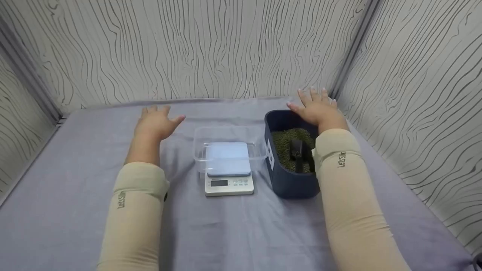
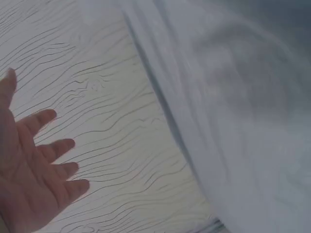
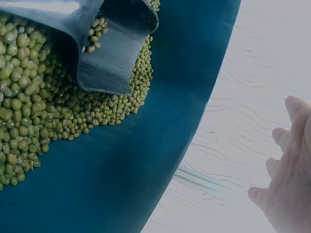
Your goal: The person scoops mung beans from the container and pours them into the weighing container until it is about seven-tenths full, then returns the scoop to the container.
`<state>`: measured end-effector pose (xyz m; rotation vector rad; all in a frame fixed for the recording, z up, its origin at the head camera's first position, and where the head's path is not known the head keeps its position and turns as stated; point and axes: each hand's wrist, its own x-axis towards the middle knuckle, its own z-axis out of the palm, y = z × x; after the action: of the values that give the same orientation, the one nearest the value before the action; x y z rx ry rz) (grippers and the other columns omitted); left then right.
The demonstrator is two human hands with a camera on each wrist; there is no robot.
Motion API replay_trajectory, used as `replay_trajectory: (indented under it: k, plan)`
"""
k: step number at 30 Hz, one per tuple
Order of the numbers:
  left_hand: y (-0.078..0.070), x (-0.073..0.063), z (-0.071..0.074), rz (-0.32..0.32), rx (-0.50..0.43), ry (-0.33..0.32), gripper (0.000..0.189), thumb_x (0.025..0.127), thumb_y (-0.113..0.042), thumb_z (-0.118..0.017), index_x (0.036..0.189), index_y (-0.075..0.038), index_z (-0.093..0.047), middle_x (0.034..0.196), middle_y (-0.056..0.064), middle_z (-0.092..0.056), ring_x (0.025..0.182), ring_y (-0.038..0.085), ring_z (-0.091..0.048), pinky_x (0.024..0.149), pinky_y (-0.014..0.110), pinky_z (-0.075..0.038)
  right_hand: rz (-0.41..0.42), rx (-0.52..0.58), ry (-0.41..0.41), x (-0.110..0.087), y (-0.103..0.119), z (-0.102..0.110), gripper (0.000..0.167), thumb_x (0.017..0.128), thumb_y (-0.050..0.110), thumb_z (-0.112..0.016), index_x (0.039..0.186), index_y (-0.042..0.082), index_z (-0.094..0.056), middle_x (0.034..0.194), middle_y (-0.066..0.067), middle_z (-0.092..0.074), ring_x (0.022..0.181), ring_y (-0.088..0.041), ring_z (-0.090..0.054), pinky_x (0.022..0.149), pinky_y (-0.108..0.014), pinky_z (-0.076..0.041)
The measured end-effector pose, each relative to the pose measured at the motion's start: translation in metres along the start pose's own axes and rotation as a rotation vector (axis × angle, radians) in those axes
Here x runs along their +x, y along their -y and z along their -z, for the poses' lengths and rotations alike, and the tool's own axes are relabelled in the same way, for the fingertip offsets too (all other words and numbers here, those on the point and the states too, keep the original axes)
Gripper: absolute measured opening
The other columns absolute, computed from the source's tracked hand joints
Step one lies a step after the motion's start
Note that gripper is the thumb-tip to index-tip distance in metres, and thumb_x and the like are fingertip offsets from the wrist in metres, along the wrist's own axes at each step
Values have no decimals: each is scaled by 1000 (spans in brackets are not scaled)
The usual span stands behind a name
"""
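Note:
My left hand point(image 1: 155, 123) hovers left of the scale with fingers and thumb spread, holding nothing. Above the far right part of a dark blue bin point(image 1: 295, 186) is my right hand point(image 1: 317, 110), its fingers spread and also holding nothing. Green mung beans point(image 3: 19, 107) fill part of the bin. A black scoop point(image 3: 109, 63) lies on them, with a few beans inside it. In the middle stands a white kitchen scale point(image 1: 229, 186). A clear plastic container point(image 1: 199, 143) appears around its upper part; whether it rests on the scale I cannot tell.
A pale purple cloth point(image 1: 233, 237) covers the table. Panels with a wood-grain line pattern point(image 1: 196, 49) rise behind it and at both sides. A white label point(image 1: 270, 154) is on the bin's left wall. A dark object point(image 1: 477, 261) shows at the lower right corner.

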<state>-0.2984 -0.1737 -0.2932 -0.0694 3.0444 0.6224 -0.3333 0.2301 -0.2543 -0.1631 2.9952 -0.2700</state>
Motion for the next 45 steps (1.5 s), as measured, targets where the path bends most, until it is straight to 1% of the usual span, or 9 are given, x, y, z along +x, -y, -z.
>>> replay_trajectory:
  k: [8,11,14,19,23,27,33,37,45]
  plan:
    - [29,-24,-16,157,-341,-17,55,97,-31,-32,137,7,-29,138,28,-32,127,42,-30,105,51,-28,0,6,7,-1,-2,0,82,84,74,-15,146,25,7,150,-14,17,130,-39,26,102,-64,13]
    - [34,-30,-27,207,-455,72,52,95,-23,-36,135,9,-30,127,28,-45,112,36,-50,94,40,-45,-2,1,9,-1,-2,1,81,84,73,-15,146,25,7,150,-14,17,130,-39,26,102,-64,12]
    - [38,-33,-41,259,-532,179,51,91,-19,-44,131,11,-34,104,22,-59,81,23,-62,73,27,-54,3,-9,10,-1,0,2,82,84,74,-15,146,24,7,150,-15,17,130,-39,26,102,-64,12]
    - [37,-33,-64,315,-506,301,32,85,-16,-57,106,9,-56,71,7,-62,58,11,-60,60,23,-54,3,-8,8,-1,1,5,84,82,75,-14,146,25,7,150,-15,17,130,-39,27,101,-64,13]
    - [29,-36,-78,299,-436,431,21,83,-18,-64,90,2,-67,70,5,-65,59,12,-61,60,24,-53,0,-5,9,-1,1,6,84,82,76,-14,146,25,6,150,-15,16,130,-38,28,101,-64,13]
    - [18,-37,-94,270,-412,529,20,83,-20,-66,87,-1,-69,72,5,-67,59,11,-59,57,23,-50,2,-5,10,-1,-1,6,83,83,75,-14,146,25,6,150,-15,16,130,-38,27,102,-64,13]
    - [5,-39,-117,238,-479,591,16,80,-18,-69,77,-2,-68,65,5,-65,54,9,-56,52,20,-47,6,0,4,-1,-1,7,84,83,75,-15,146,25,5,150,-15,16,131,-39,25,101,-65,13]
    - [-1,-38,-123,230,-491,626,14,82,-14,-68,75,-2,-66,63,4,-62,52,8,-55,52,19,-47,-1,7,3,-2,-1,8,83,82,76,-15,146,26,5,150,-15,16,131,-39,26,101,-65,13]
    - [-6,-30,-124,308,-469,729,17,86,-14,-63,73,-3,-64,60,2,-60,53,7,-54,55,17,-48,-5,16,16,-4,2,12,83,82,76,-16,146,26,5,150,-14,15,131,-37,27,102,-63,13]
